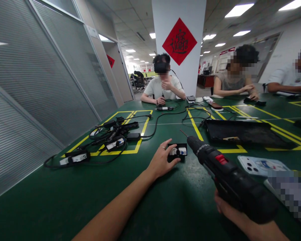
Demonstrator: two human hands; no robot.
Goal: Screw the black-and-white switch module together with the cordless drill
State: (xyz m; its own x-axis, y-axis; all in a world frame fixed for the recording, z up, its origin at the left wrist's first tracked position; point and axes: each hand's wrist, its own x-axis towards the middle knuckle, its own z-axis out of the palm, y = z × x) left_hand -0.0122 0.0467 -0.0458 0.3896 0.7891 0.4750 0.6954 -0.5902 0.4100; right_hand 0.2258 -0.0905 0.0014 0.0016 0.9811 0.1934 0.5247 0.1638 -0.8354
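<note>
On the green table in front of me lies a small open black box (182,157) with white and blue parts inside. My left hand (162,160) grips its left side, the thumb along the near edge and the fingers over the far edge. A black cordless drill (230,177) with a red switch is held up in my right hand (234,211). Its thin bit (183,133) points forward and to the left, above the table beyond the box. The drill body hides most of the right hand's fingers.
Tangled black cables and devices (115,134) lie at the left within yellow tape. A large black tray-like panel (243,132), a phone (262,164) and a pixelated item (291,194) lie at the right. Across the table sits a person (163,83); others sit at the right.
</note>
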